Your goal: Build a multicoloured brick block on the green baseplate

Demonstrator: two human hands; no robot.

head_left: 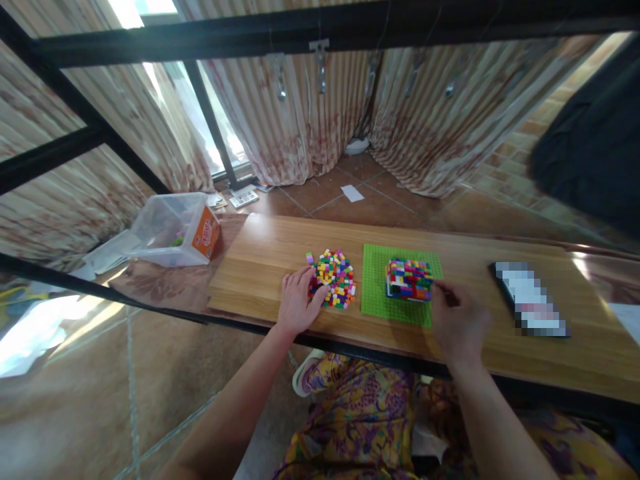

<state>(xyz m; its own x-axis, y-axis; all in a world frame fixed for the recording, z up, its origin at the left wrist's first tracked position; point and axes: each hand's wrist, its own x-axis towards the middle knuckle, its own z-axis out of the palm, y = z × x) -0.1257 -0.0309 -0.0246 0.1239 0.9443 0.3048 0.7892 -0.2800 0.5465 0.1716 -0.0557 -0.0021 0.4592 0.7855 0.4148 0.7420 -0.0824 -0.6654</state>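
Note:
A pile of small coloured building bricks (340, 277) lies on the wooden table. My left hand (300, 297) rests at the pile's left edge, fingers spread and touching the bricks. To the right of the pile is a green baseplate (373, 293), which bears a block built from many multicoloured bricks (409, 277). At the right end of that block is my right hand (457, 317), blurred, its fingers pinched together. Whatever lies between those fingertips is too small and smeared to make out.
A phone (530, 300) with a pixelated screen lies right of the baseplate on the table (270, 247). Off the table's left end stands a clear plastic box (165, 230) with an orange label. Black metal bars (320, 33) cross above, with curtains behind.

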